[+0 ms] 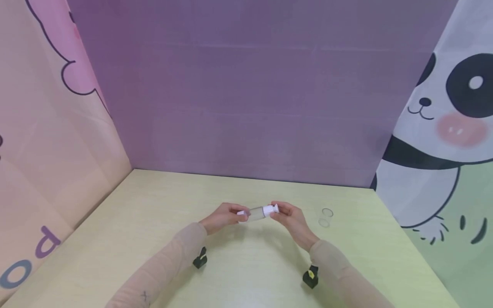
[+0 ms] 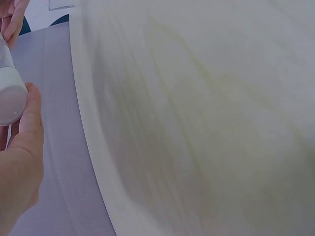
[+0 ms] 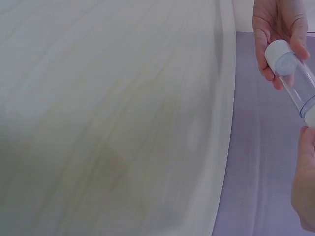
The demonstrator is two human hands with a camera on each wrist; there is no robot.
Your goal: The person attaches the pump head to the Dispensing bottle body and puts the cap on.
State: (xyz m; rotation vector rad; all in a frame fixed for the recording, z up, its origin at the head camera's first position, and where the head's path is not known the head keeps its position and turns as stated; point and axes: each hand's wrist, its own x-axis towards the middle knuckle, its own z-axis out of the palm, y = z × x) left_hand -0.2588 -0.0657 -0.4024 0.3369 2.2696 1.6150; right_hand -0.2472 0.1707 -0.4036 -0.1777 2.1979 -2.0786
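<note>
A small clear cylindrical bottle [image 1: 256, 213] with white ends is held nearly level above the table, between both hands. My left hand [image 1: 224, 217] pinches its left end between thumb and fingers; in the right wrist view that end is a plain white base [image 3: 277, 53]. At the other end, my right hand [image 1: 293, 220] grips the white top [image 1: 268, 210], which has a small spout-like tip. Through the clear wall [image 3: 298, 88] a pale round piece shows inside, near the base. The left wrist view catches only part of the bottle at its left edge.
A clear, round-ended cap-like piece [image 1: 325, 217] lies on the pale wooden table [image 1: 246, 273], right of my right hand. A purple cloth wall [image 1: 246, 94] stands behind the table, with printed panels on both sides. Black wrist-worn devices [image 1: 310, 278] hang below the sleeves.
</note>
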